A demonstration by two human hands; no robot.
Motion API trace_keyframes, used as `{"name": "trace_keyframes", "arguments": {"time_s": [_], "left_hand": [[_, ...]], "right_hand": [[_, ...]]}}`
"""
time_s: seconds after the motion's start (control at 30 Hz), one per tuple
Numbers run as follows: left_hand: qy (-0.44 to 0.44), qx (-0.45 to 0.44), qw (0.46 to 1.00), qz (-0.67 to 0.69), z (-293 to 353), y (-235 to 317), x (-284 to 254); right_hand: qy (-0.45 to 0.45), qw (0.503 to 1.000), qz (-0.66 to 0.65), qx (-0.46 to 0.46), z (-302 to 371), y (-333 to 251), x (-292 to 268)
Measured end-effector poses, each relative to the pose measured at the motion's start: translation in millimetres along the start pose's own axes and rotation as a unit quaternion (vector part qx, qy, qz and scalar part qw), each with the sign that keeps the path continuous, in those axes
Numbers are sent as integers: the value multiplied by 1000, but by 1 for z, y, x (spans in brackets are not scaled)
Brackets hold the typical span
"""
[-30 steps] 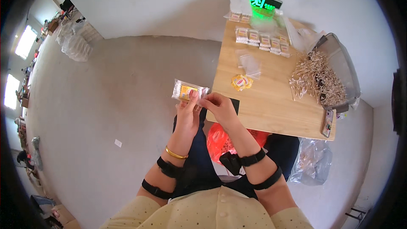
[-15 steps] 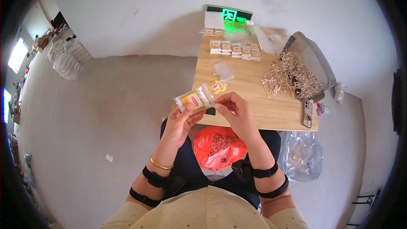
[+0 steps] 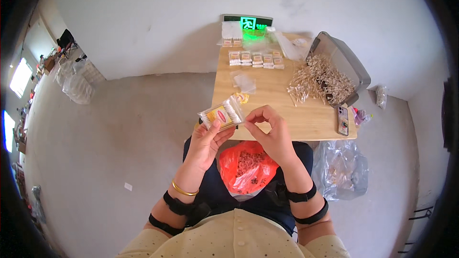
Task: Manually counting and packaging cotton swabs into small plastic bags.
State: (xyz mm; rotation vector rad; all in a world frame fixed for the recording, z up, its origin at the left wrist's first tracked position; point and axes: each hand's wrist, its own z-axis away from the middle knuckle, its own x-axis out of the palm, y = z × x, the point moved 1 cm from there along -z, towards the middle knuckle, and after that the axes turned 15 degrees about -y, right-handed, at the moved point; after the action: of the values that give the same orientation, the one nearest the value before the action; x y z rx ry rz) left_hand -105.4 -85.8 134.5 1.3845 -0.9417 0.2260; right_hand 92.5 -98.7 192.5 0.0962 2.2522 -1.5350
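A small clear zip bag of cotton swabs [image 3: 221, 113] with a yellow-and-red label card lies tilted in my left hand [image 3: 203, 144], thumb on its front and fingers behind. At the bag's right end, the thumb and forefinger of my right hand [image 3: 273, 131] pinch together on its edge. Just beyond the bag lie loose yellow label cards [image 3: 242, 98], partly hidden by it. Flat clear zip bags [image 3: 245, 83] are spread farther back on the wooden table [image 3: 272, 100].
Filled swab packs [image 3: 257, 59] stand in a row at the back. A tipped grey bin [image 3: 351, 62] spills loose swabs [image 3: 320, 79]; a phone [image 3: 343, 122] lies near the right corner. Below the table are a red plastic bag [image 3: 246, 167] and a clear bag [image 3: 342, 172].
The view has shifted slightly, so the table sits a little further left. Both hands keep hold of the swab bag, and its label faces up a bit more squarely.
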Motion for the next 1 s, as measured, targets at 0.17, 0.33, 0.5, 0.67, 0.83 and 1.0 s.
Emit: {"name": "trace_keyframes", "arguments": {"time_s": [0.17, 0.33, 0.5, 0.67, 0.83, 1.0], "left_hand": [[-13, 13, 1000, -12, 4, 1, 6], [-15, 21, 1000, -19, 5, -1, 12], [-25, 21, 999, -21, 4, -3, 11], [-82, -35, 996, -31, 4, 0, 4], [-101, 5, 968, -228, -7, 17, 19], [-116, -26, 942, -314, -13, 17, 25]], "right_hand": [[-10, 1000, 17, 5, 4, -7, -1], [-7, 1000, 0, 21, 9, -10, 2], [-4, 999, -37, 14, 11, -5, -9], [10, 991, -130, 3, 9, 0, -14], [-10, 1000, -22, 2, 14, -8, -27], [-2, 1000, 17, -12, 19, -10, -25]]}}
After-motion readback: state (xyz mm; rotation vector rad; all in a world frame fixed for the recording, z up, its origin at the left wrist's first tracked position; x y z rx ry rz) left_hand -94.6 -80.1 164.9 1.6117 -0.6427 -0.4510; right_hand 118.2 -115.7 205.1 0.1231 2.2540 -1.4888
